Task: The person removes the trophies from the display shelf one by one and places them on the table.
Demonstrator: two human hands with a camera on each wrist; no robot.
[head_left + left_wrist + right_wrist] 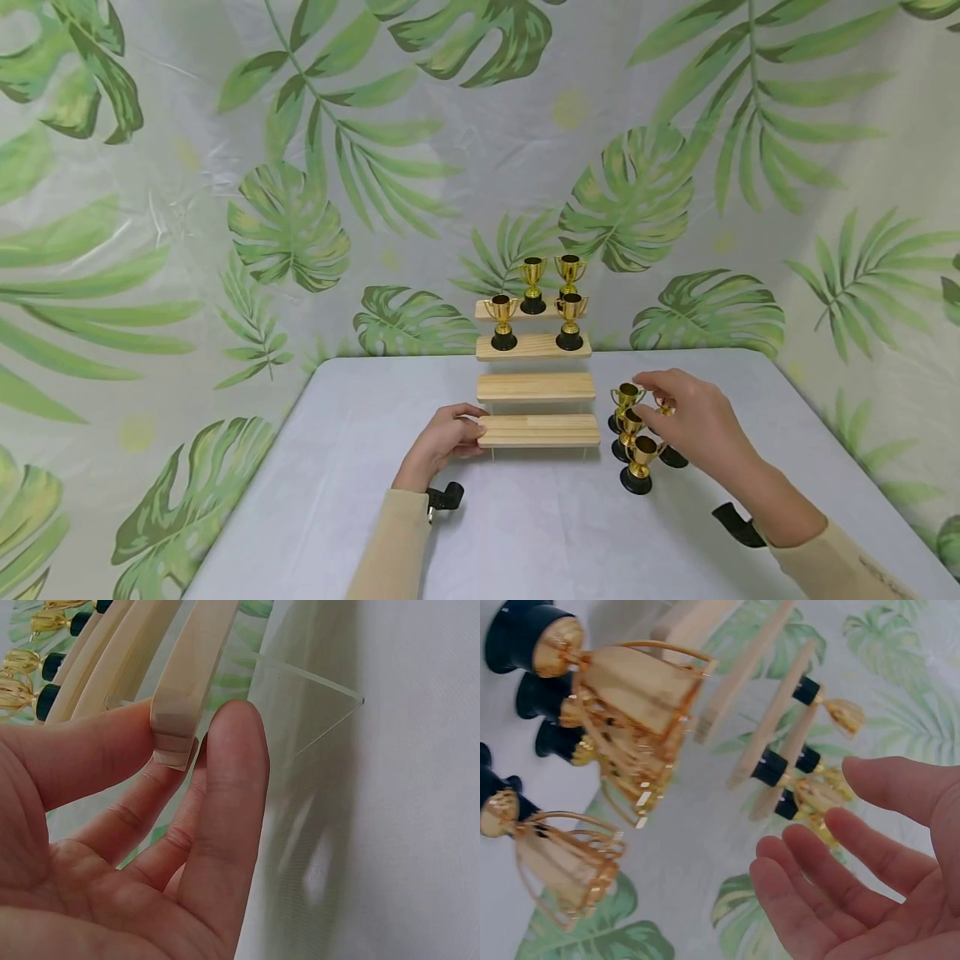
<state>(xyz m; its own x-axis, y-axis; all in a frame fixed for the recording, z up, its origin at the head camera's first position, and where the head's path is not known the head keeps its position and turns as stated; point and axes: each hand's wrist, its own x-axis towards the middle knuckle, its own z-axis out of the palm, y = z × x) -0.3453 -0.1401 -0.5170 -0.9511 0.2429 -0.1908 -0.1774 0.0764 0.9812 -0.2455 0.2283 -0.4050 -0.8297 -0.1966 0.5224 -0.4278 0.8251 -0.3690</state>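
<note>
A stepped wooden display rack [536, 388] has several tiers. Its lowest board [180, 690] is pinched at the left end between the thumb and fingers of my left hand [447, 437]. To the right of the rack stands a group of small gold trophy cups [637, 467] on black bases. Over this group hovers my right hand [693, 417], thumb and fingers apart and nothing between them; it partly hides the rear cups. In the right wrist view its relaxed fingers [810, 862] are clear of the nearest gold cups [634, 682].
Two trophy cups [532, 285] stand on the top tier and two more trophy cups [502, 323] on the tier below. A white cloth [540, 533] covers the table. Behind it hangs a leaf-patterned sheet [480, 167].
</note>
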